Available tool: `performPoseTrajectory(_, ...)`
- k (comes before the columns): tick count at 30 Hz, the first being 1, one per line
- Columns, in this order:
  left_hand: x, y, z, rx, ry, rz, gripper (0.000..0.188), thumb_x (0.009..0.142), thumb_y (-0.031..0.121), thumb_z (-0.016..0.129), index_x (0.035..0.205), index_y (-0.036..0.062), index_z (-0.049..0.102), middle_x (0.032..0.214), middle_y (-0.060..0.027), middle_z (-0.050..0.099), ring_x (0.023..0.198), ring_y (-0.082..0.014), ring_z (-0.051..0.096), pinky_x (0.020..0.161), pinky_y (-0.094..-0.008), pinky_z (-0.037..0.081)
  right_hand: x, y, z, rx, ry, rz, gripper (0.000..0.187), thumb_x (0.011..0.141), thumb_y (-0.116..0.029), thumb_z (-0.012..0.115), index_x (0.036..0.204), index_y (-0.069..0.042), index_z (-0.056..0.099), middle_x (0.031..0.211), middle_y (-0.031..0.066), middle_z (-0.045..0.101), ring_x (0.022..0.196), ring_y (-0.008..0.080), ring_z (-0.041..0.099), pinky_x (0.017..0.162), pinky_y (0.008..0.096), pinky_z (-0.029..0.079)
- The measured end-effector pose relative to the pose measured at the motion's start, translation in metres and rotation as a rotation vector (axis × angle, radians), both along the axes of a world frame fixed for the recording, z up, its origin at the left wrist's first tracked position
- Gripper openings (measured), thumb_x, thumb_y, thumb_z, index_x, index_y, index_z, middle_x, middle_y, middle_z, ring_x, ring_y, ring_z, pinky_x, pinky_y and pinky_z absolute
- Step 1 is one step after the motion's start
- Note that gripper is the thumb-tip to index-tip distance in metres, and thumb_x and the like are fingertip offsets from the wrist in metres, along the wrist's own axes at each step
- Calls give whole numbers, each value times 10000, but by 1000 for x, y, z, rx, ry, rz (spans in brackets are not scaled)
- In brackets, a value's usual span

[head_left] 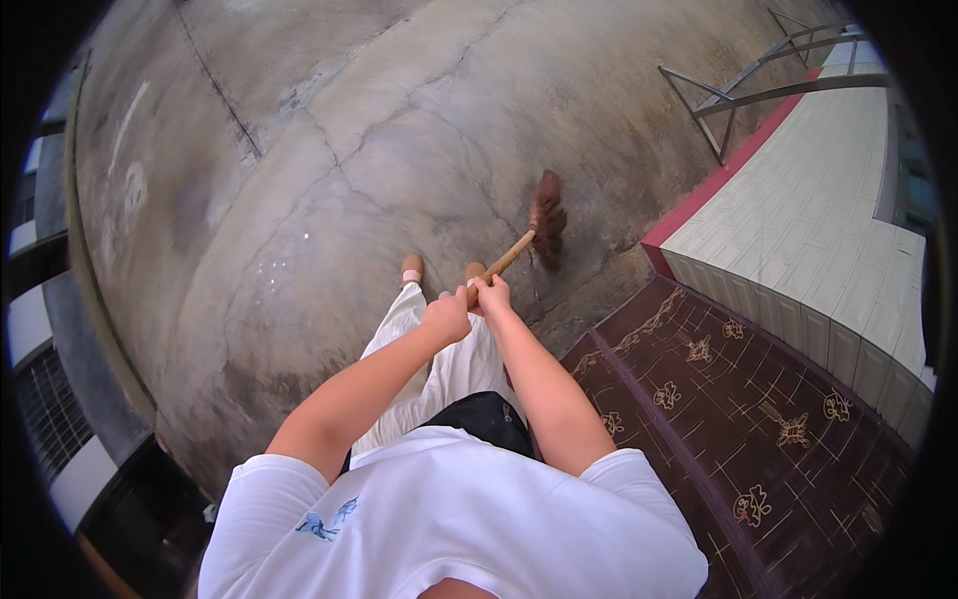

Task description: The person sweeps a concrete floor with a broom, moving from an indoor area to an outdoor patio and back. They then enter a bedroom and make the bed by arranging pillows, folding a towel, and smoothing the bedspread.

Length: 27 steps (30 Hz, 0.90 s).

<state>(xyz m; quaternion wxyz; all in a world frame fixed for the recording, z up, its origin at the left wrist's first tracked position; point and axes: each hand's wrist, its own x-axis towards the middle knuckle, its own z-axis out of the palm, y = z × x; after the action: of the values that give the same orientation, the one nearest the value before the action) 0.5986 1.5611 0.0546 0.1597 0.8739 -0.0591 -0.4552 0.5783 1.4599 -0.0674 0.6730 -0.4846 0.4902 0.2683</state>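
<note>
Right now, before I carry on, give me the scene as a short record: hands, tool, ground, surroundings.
Left hand: closed around the broom handle
Right hand: closed around the same handle, next to the left
Bristles: brown, at the handle's far end; contact with the ground unclear
Floor: grey-brown, cracked
Shoes: tan, on the floor
Right side: brown patterned cover, with a metal frame farther ahead

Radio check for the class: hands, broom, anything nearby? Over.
Left hand and right hand closed on broom handle. Bristles ahead over cracked floor, contact unclear. Metal frame off at upper right.
</note>
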Motion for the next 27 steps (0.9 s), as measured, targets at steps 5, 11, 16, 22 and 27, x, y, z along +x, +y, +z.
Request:
performPoseTrajectory(5,-15,55,6,151,-75,182,351,743,116,548,1049,19,405,904,-228,568,814,-355,604,699,-420,496,30,75,16,-91,-43,485,642,781,-190,605,1318,6,313,1151,214,514,875,307,601,658,409,542)
performPoseTrajectory(11,-23,59,21,141,-174,216,368,701,58,591,1008,-1,397,872,-226,563,754,-325,617,634,-383,515,28,94,32,-420,-307,735,652,689,-271,612,1223,58,436,1088,245,566,991,307,569,887,338,415)
performPoseTrajectory(16,-10,53,3,32,-189,307,357,723,76,574,1012,-12,384,901,-247,543,747,-356,612,621,-402,514,46,79,8,-560,-270,803,624,705,-275,573,1243,9,436,1077,207,583,1007,315,558,872,362,425)
performPoseTrajectory(22,-19,101,-42,-41,-118,388,336,753,71,542,1040,8,378,958,-256,529,809,-385,600,683,-427,502,52,121,-13,-653,-204,863,691,619,-366,706,1176,-17,495,1036,215,596,972,333,573,841,378,447)
performPoseTrajectory(27,-82,216,-22,62,-10,443,413,726,56,573,1073,21,351,962,-245,528,819,-378,595,693,-424,500,-14,242,-5,-468,-102,1014,818,586,-247,662,1307,-2,363,1096,225,569,1009,290,572,874,327,446)
